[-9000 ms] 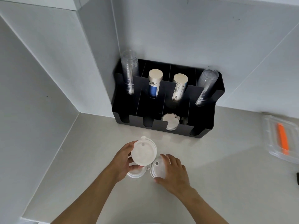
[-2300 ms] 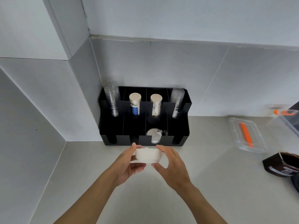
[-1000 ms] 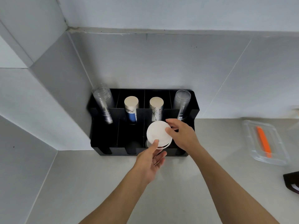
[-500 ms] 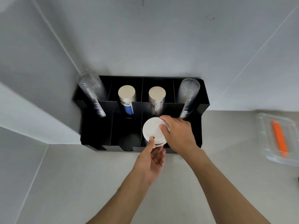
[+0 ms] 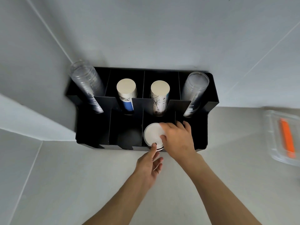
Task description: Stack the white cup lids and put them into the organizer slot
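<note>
Countertop (image 5: pixel 81 184): four cup stacks, two hands.

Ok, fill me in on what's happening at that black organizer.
A person is loading a stack of white cup lids into the black organizer on the counter. The right hand holds the stack from the right side, low in the third front slot from the left. The left hand touches the stack's near edge with a fingertip. The back row holds two stacks of clear cups and two of paper cups. The other front slots look empty.
</note>
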